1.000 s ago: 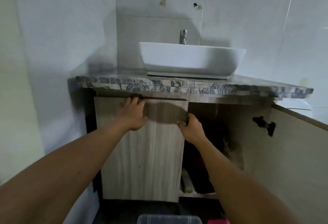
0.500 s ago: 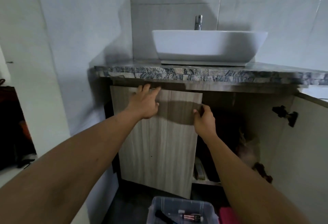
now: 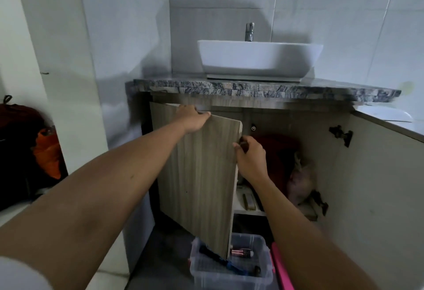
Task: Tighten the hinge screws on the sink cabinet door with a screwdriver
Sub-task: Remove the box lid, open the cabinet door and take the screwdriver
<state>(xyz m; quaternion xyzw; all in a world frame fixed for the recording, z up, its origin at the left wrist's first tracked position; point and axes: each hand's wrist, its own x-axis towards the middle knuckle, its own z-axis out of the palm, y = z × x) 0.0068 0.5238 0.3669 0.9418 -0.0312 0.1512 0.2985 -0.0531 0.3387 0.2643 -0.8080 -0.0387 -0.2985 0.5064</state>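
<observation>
Both hands grip the pale wood-grain cabinet door (image 3: 202,175), left hand (image 3: 192,118) curled over its top edge, right hand (image 3: 251,160) pinching its free side edge.

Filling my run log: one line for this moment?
left hand: door top | right hand: door edge | screwdriver: not held

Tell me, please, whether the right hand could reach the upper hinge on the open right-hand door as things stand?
Probably yes: the right hand grips the left door edge, and only open cabinet space lies between it and the upper hinge.
</observation>
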